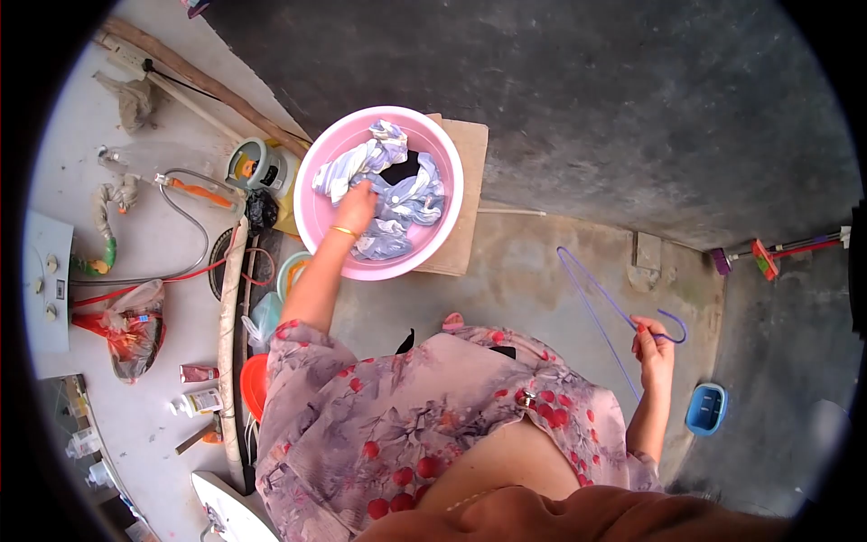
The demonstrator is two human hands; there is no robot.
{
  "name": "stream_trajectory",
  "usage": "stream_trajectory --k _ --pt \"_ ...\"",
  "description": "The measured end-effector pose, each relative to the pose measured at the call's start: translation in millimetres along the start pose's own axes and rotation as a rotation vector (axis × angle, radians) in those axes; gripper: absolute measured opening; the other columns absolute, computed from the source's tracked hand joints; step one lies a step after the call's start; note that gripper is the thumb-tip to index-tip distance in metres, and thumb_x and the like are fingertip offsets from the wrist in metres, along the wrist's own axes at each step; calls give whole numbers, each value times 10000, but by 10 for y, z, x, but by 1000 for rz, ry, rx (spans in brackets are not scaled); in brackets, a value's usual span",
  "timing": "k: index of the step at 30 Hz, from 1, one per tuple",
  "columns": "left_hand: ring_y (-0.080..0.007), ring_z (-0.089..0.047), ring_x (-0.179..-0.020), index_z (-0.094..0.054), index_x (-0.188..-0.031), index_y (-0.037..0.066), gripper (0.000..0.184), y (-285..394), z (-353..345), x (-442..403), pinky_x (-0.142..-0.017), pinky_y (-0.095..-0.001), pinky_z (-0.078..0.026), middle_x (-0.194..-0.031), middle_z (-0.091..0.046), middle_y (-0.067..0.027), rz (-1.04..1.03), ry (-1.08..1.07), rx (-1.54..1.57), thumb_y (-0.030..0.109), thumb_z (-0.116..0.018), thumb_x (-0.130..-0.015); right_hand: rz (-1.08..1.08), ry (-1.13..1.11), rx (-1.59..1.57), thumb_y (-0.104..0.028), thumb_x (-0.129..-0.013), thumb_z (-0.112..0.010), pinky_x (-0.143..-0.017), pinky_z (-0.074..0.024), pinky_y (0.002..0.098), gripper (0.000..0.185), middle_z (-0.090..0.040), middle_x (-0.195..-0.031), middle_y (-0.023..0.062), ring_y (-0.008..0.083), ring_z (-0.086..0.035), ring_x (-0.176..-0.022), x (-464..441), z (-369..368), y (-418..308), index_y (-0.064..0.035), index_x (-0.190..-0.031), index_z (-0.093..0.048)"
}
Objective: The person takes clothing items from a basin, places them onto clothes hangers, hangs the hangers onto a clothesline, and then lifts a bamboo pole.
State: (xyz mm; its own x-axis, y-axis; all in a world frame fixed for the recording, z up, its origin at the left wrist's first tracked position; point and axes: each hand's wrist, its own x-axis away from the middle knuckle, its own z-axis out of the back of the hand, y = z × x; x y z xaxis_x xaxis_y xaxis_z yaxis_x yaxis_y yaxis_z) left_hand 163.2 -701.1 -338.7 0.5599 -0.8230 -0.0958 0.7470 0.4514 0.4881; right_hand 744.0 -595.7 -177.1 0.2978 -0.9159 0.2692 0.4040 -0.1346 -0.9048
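Nearest the camera, a loose pinkish-grey garment printed with round red motifs (397, 397) covers the person's upper body, on the near side of a round pink plastic basin with a pale rim (458, 194). Inside this basin lies a rumpled heap of blue-and-white cloth (420, 200), with a piece of black fabric (399, 170) among it. The left hand (358, 206) reaches into the basin, fingers curled down at the cloth; whether they grip a fold, I cannot tell. Well to the basin's right, the right hand (652, 350) pinches a thin purple clothes hanger (601, 287) near its hook, thumb and fingers drawn together. A flat tan board (470, 176) shows from beneath the basin. Farther left of the basin is a red-and-clear plastic bag (135, 332); far to its right, beyond the hanger, is a small blue rectangular tub (706, 409).
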Motion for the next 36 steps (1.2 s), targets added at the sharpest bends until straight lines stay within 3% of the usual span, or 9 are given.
stream_trajectory --k 7,12,15,19,21,25,29,33,36 --pt "-74 -541 -762 -559 -992 17 141 716 1816 79 -684 -233 -452 -852 -581 6 5 154 856 83 -479 -897 144 -128 -187 -222 -934 -521 -457 -239 179 238 -565 -649 -1 26 -323 -497 -332 -123 -594 -61 -1070 -632" --pt "-42 -520 -793 -562 -1025 50 155 1201 2468 70 -730 -204 -424 -901 -569 30 -186 168 1068 122 -462 -932 263 -319 -189 -135 -894 -505 -462 -242 183 238 -630 -813 42 25 -336 -545 -511 -489 -1149 -23 -1065 -625" --pt "-71 -536 -831 -560 -1029 52 156 1530 2741 83 -778 -238 -440 -918 -576 16 -283 125 1155 107 -450 -933 352 -383 -146 -114 -886 -519 -473 -253 188 223 -656 -843 24 13 -326 -550 -528 -821 -1550 -48 -1059 -645" --pt "-109 -558 -846 -546 -1045 30 189 1741 2959 26 -793 -267 -456 -930 -582 -19 -384 14 1234 79 -404 -929 441 -448 -88 -65 -860 -539 -738 -437 220 260 -651 -963 52 73 -557 -819 -586 -1270 -2021 -24 -1105 -616" --pt "-132 -570 -871 -523 -1075 5 227 1742 3035 -55 -810 -288 -463 -955 -586 -51 -441 -68 1332 58 -358 -929 495 -532 -60 -53 -841 -524 -548 -312 191 317 -648 -996 -2 15 -425 -666 -708 -1532 -2157 -77 -1149 -599" --pt "-177 -547 -850 -511 -1042 2 230 1970 3156 -34 -800 -316 -459 -931 -565 -78 -504 -165 1445 89 -355 -897 507 -630 -87 7 -812 -533 -593 -359 206 357 -624 -1017 20 46 -472 -733 -930 -2035 -2375 -43 -1162 -586" --pt "-190 -482 -784 -488 -1002 10 215 2327 3238 57 -777 -335 -438 -853 -492 -68 -552 -223 1525 139 -366 -881 575 -720 -76 7 -760 -606 -895 -452 309 430 -607 -1128 135 198 -576 -1026 -1124 -2484 -2416 -12 -1189 -579" --pt "-185 -443 -732 -457 -952 33 172 2722 3356 162 -762 -347 -430 -791 -431 -55 -617 -283 1605 154 -360 -878 389 -1051 -115 -52 -766 -682 -825 -488 301 439 -645 -1057 66 148 -594 -942 -960 -2723 -2421 -74 -1197 -602" --pt "-187 -453 -753 -468 -986 26 197 2815 3447 69 -814 -367 -436 -817 -435 -54 -751 -426 1614 164 -367 -886 302 -1091 -186 -115 -790 -679 -727 -483 251 409 -649 -1003 34 104 -597 -867 -846 -2595 -2422 -87 -1188 -589"
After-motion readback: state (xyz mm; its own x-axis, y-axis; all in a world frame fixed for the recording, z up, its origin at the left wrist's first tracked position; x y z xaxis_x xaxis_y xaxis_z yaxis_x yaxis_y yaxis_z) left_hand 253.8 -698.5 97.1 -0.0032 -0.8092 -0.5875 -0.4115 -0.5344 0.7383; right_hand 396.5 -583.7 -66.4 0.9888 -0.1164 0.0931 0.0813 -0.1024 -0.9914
